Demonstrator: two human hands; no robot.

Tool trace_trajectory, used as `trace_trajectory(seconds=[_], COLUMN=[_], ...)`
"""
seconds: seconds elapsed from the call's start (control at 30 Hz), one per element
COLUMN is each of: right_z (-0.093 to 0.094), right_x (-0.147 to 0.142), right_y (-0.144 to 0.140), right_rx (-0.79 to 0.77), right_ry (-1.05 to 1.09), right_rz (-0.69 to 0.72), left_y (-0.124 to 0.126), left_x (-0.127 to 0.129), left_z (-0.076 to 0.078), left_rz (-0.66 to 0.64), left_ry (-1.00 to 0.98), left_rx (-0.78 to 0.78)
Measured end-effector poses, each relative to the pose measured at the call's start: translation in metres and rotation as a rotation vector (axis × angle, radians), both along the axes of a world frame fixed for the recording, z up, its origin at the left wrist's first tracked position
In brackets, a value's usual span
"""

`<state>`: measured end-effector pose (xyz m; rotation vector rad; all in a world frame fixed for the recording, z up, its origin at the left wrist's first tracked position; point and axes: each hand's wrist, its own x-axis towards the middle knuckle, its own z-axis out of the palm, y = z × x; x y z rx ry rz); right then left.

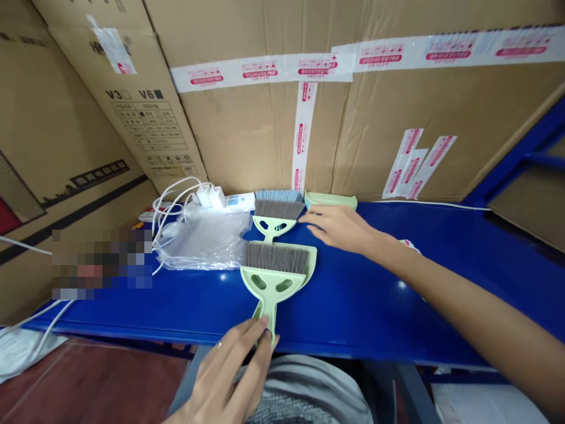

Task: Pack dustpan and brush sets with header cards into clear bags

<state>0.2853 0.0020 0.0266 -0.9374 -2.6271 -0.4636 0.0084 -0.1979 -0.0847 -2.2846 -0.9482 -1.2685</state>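
- Two bare hands show in the head view: the left hand (233, 365) has its grip closed on the handle of a pale green hand brush (276, 259), at the table's (375, 312) front edge.
- That brush lies over a matching dustpan (311, 265), whose rim shows along its right side.
- The right hand (338, 227) reaches across, its grip loosely spread with nothing visible in it, fingertips close to a second grey-bristled brush (278, 209) and just in front of some stacked dustpans (331, 200).
- Brush and dustpan could, I judge, slide apart if the left grip holds only one handle.
- The right fingers might knock the second brush askew, since they hang so near its bristles; the slippery-looking plastic bags (203, 235) beside it could shift if pushed.
- Hard to make out: whether the right fingertips touch anything, whether the left grip takes in the dustpan's handle, and how many dustpans are stacked. A blue-bristled brush (280, 194) is mostly hidden behind the second one.
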Motion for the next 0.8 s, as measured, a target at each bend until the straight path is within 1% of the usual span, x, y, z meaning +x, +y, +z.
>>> trace_trajectory(seconds=[0.1, 0.17, 0.23, 0.33, 0.4, 0.5, 0.57, 0.63, 0.7, 0.8], right_z=[0.004, 0.002, -0.003, -0.010, -0.011, -0.003, 0.005, 0.012, 0.016, 0.012], right_x=[-0.047, -0.067, -0.076, -0.076, -0.073, -0.070, -0.071, -0.074, -0.076, -0.079], right_y=[0.017, 0.027, 0.034, 0.040, 0.043, 0.051, 0.059, 0.067, 0.074, 0.079], right_rx=[-0.006, 0.008, 0.025, 0.046, 0.055, 0.075, 0.068, 0.046, 0.033, 0.019], right_ry=[-0.286, -0.402, -0.462, -0.518, -0.527, -0.442, -0.340, -0.265, -0.235, -0.237], right_rz=[0.079, 0.120, 0.127, 0.085, 0.038, -0.090, -0.199, -0.275, -0.305, -0.294], left_y=[0.003, 0.004, 0.006, 0.009, 0.010, 0.009, 0.008, 0.007, 0.009, 0.015], left_x=[0.001, 0.002, 0.002, 0.004, 0.008, 0.012, 0.013, 0.013, 0.010, 0.002], left_z=[-0.001, -0.004, -0.006, -0.008, -0.005, 0.008, 0.019, 0.026, 0.029, 0.029], left_rz=[0.003, -0.012, -0.027, 0.004, 0.032, 0.050, 0.066, 0.073, 0.052, -0.003], left_ry=[0.030, 0.087, 0.143, 0.159, 0.142, 0.098, 0.077, 0.102, 0.158, 0.204], left_rx=[-0.007, -0.008, -0.018, -0.018, 0.009, 0.045, 0.025, -0.013, -0.036, -0.089])
